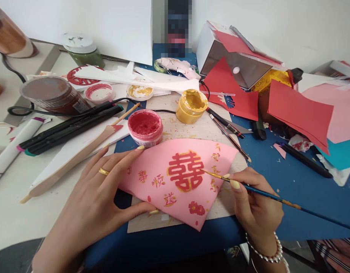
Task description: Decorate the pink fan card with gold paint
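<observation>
A pink paper fan (163, 159) lies on a wooden board (143, 222), pressed by the left hand (89, 201), its fingers (120, 159) spread open. The right hand (256, 201) grips a thin paintbrush (266, 193), bristles on the paper. An open red paint jar (145, 128) and gold paint jar (191, 106) stand beyond the left fingers.

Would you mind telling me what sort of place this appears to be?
It looks like a craft workspace, perhaps a paper-art bench: there are open jars of gold paint and red paint, a fine paintbrush, loose red paper, and a fan of pink paper painted with a red double-happiness character.
</observation>
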The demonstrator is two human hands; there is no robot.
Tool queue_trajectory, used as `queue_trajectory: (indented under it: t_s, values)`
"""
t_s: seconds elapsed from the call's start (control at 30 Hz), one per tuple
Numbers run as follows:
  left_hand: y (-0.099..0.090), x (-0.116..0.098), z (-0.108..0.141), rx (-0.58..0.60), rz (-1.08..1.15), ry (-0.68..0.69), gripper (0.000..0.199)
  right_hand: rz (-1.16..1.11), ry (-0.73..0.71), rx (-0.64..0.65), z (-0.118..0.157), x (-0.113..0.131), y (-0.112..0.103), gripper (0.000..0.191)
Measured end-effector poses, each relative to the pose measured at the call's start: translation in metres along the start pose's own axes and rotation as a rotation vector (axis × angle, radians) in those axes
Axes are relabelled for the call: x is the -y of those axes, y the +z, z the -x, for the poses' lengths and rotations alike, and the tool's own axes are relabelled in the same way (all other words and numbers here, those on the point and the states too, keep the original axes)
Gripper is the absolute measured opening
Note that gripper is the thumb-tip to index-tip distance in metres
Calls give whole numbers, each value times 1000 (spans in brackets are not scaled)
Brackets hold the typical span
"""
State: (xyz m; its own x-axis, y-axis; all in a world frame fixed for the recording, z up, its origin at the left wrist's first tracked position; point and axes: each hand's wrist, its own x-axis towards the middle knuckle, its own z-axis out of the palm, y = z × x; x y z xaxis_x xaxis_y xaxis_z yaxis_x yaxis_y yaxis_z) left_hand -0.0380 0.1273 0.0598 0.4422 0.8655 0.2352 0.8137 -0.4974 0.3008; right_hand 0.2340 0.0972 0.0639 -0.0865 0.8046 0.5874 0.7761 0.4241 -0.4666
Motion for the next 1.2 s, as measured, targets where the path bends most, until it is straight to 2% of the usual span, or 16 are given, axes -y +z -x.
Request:
queue_trajectory:
  t_s: [0.47, 0.7, 1.2]
  values:
    - [-1, 1, 1, 3, -2, -2, 89, -28, -8, 33, -1, 1, 0, 6]
    - [6, 5, 2, -88, -15, 49, 85, -23, 6, 38, -1, 1, 0, 6]
    - [6, 3, 1, -82, -29, 54, 84, 3, 9, 14, 0, 0, 1, 5]
